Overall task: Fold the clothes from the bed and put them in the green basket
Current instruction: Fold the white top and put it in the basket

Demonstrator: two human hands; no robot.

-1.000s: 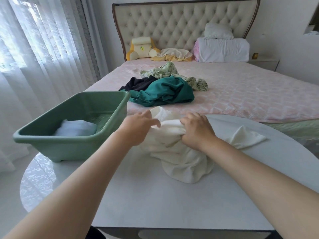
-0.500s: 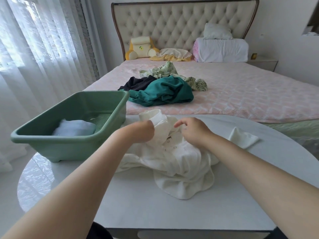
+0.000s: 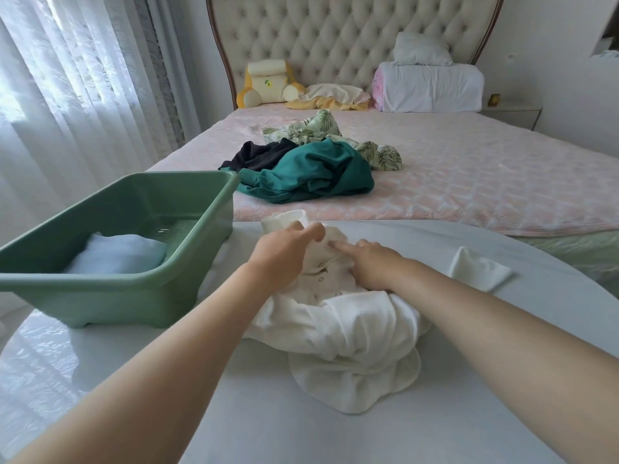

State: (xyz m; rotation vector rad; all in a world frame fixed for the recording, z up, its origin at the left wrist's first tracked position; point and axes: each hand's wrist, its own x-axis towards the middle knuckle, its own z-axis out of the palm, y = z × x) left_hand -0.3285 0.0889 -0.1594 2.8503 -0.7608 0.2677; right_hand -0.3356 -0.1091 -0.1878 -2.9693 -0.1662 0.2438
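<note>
One wide pink-quilted bed (image 3: 469,182) fills the far side of the room, and three loose garments are heaped on it unfolded: a teal green garment (image 3: 315,175) in front, a black garment (image 3: 258,155) tucked against its left, and a leaf-printed pale green garment (image 3: 301,130) behind. Nearer to me stands the glossy white round desk (image 3: 301,437), where the folding is being done. On its left part sits the green plastic basket (image 3: 117,291), with one folded pale blue cloth (image 3: 117,254) lying in it. Just beside the basket, in the middle of the desk, lies the crumpled white knitted garment (image 3: 351,329). A small white flap (image 3: 479,272), likely its sleeve, shows beyond the right forearm. I would say this is the piece in hand, and that it is only being sorted out, not yet flat enough to fold. The left hand (image 3: 284,252) has its thumb and fingers closed on the cloth near the top edge. The right hand (image 3: 371,262) rests on the cloth just beside it, forefinger stretched flat; whether its other fingers nip the fabric I cannot tell. Next, to my mind, the top edge wants drawing apart so the garment spreads smooth across the desk before any fold; knit this soft will twist unless both corners are held.
</note>
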